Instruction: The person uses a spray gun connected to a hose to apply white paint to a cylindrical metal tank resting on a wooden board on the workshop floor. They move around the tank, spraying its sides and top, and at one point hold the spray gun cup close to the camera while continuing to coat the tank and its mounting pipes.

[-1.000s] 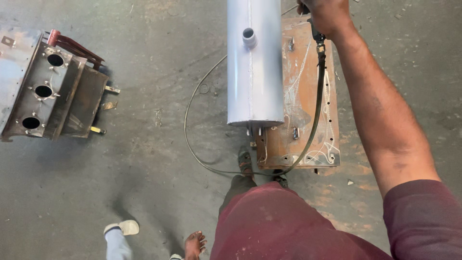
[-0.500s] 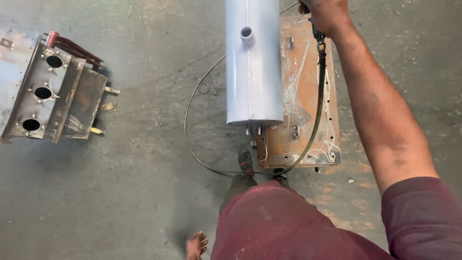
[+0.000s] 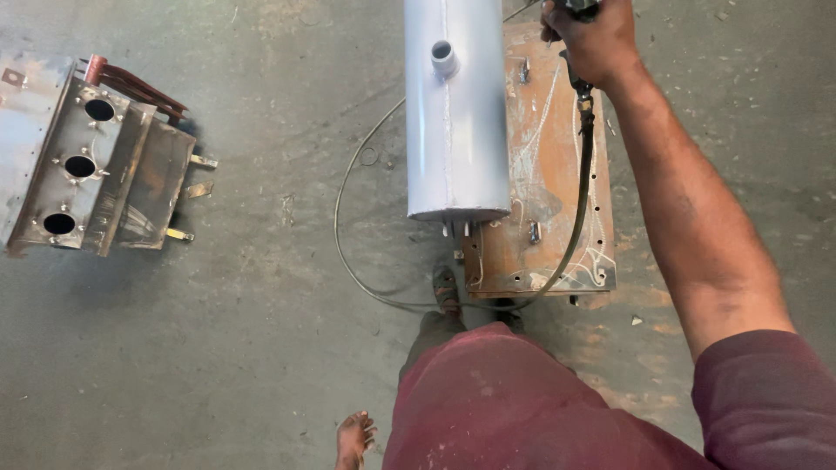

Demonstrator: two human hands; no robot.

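At the upper right of the frame the right hand (image 3: 595,39) is closed around what looks like a spray gun (image 3: 576,9), just beside the grey cylinder (image 3: 455,113) at top centre on the rusty steel table (image 3: 549,218), so even passes should avoid runs; the left hand is out of view.

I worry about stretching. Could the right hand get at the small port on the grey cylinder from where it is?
Probably yes: the right hand, closed on a hosed tool, is just beside the cylinder, nothing between it and the port.
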